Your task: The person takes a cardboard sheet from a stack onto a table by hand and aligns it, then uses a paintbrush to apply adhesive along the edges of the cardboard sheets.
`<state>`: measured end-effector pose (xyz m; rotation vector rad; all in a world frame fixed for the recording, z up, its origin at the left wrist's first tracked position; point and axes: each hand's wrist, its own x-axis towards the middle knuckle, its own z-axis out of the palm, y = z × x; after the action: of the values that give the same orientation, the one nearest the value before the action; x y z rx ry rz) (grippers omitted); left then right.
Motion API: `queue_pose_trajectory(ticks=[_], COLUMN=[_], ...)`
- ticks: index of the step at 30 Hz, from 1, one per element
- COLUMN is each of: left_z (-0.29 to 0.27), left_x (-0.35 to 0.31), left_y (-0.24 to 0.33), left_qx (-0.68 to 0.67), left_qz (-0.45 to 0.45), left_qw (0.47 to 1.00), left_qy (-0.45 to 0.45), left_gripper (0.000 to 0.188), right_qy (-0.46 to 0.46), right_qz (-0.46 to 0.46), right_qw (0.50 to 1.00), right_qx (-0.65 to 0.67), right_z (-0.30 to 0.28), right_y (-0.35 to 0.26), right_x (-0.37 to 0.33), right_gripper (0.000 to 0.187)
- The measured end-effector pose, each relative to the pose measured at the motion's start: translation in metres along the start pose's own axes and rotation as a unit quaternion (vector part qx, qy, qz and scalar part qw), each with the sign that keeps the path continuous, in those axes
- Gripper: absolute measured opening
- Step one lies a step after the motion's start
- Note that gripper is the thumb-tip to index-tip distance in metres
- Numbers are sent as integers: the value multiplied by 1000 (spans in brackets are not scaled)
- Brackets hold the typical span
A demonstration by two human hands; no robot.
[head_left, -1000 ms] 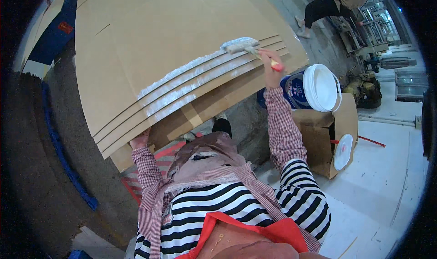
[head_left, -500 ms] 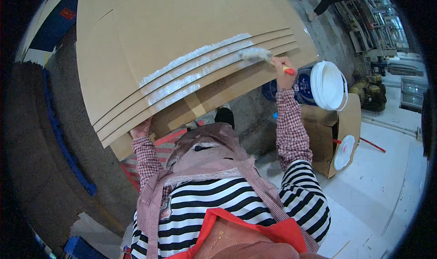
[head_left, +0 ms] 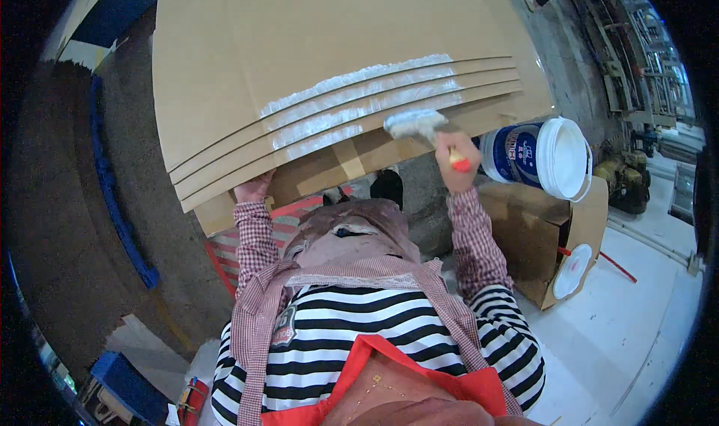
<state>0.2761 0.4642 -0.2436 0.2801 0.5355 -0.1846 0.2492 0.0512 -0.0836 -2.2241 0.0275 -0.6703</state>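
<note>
My left hand (head_left: 255,188) is at the near left edge of the stepped cardboard sheets (head_left: 329,32), fingers hidden underneath, so I can't tell whether they grip. My right hand (head_left: 455,164) is wrapped around the handle of the brush (head_left: 412,122), left of the white-and-blue bucket (head_left: 517,154); just beyond its head, white paste (head_left: 359,76) streaks the sheets.

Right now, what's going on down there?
A person's right hand holds a brush, its pale head over the near part of the cardboard stack; whether it touches is unclear. The left hand is at the stack's near-left edge. White coating is streaked across the middle of the stepped edges, with both ends bare. An open bucket is to the right.
</note>
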Motion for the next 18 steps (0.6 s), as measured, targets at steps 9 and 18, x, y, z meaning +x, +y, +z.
queue_pose_trajectory(ticks=[9, 18], left_z=[10, -1], left_x=[-1, 3], left_y=[-4, -4], left_qx=[8, -13], left_qz=[28, -4], left_qw=[993, 1000], left_qy=[111, 16], left_gripper=[50, 52], right_qy=[35, 58], right_qz=[-41, 39], right_qw=[998, 997], right_qx=[-20, 36], right_z=[22, 29], right_y=[-29, -51], right_x=[6, -2], right_gripper=[6, 6])
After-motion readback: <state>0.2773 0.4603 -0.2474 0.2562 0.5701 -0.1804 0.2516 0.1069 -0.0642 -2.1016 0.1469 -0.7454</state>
